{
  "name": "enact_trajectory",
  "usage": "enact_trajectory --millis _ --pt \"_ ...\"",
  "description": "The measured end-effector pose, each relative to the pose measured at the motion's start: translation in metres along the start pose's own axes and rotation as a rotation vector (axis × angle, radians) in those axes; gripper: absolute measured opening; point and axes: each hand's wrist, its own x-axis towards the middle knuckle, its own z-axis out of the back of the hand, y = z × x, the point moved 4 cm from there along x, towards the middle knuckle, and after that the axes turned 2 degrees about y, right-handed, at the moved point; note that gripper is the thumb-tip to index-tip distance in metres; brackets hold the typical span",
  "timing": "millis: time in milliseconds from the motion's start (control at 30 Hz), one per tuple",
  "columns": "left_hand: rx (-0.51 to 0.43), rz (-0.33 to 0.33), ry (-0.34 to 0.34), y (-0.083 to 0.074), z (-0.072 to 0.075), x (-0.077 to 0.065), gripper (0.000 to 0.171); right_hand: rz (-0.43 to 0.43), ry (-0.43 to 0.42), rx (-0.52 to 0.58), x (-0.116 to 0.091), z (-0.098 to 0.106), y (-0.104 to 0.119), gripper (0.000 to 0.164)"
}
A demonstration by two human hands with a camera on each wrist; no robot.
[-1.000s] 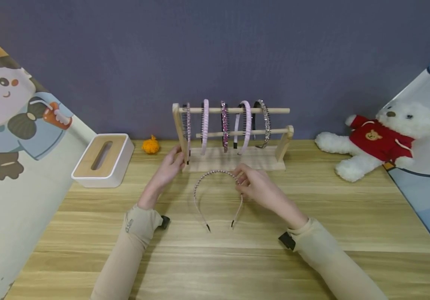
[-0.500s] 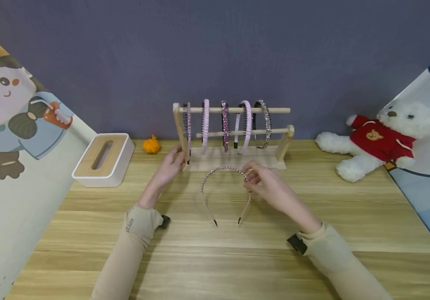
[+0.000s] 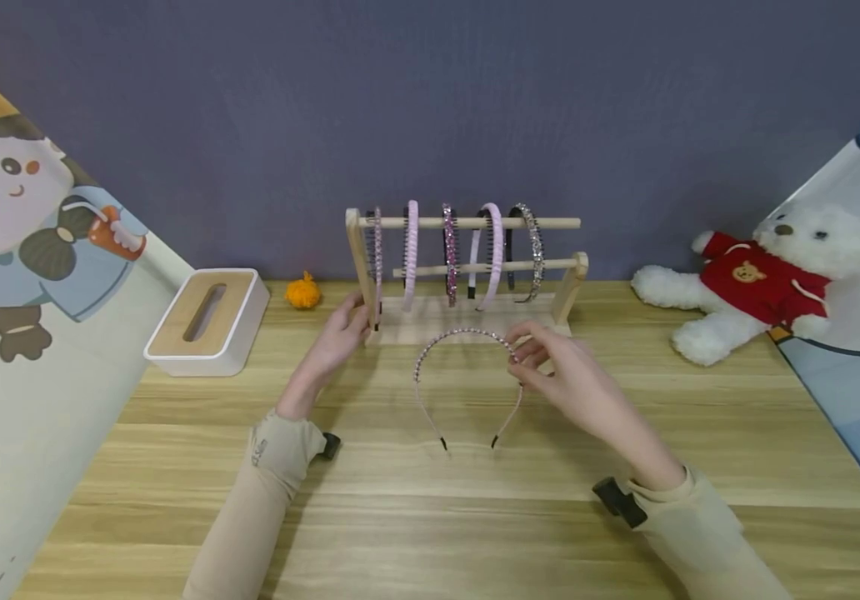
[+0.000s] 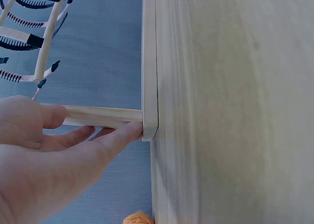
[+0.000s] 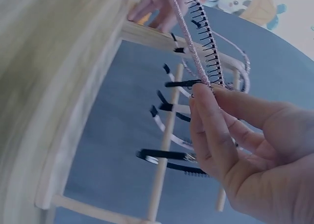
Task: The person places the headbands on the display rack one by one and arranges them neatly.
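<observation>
My right hand [image 3: 576,379] pinches a thin pink beaded headband [image 3: 467,331] on its right side, with the band's two dark tips pointing toward me. Close up in the right wrist view, the headband [image 5: 186,33] shows small black comb teeth along its inner side. My left hand [image 3: 342,335] grips the foot of the left post on a wooden headband rack [image 3: 400,327]; the left wrist view shows thumb and fingers around that post [image 4: 103,115]. Several headbands hang from the rack's bars, among them a pale pink one [image 3: 411,258], a magenta glittery one [image 3: 450,258] and a silvery one [image 3: 535,250].
A white tissue box with a wooden lid [image 3: 231,358] stands left on the wooden table [image 3: 430,533]. Between it and the rack sits a small orange pumpkin-like ornament [image 3: 302,292]. A white teddy bear in a red top [image 3: 760,283] leans at the right. A dark wall rises behind.
My right hand has moved to the right, carrying the pink headband along in front of the rack. My left hand stays on the rack's left post.
</observation>
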Motion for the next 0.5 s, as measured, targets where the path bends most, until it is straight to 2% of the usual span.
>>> enact_trajectory --millis 300,500 --pt "-0.018 0.020 -0.002 0.001 -0.001 0.000 0.051 -0.025 -0.064 -0.035 -0.013 0.027 0.010 0.034" --pt "0.008 0.017 -0.010 0.001 0.000 0.001 0.051 0.008 -0.131 -0.084 -0.024 0.044 0.015 0.037"
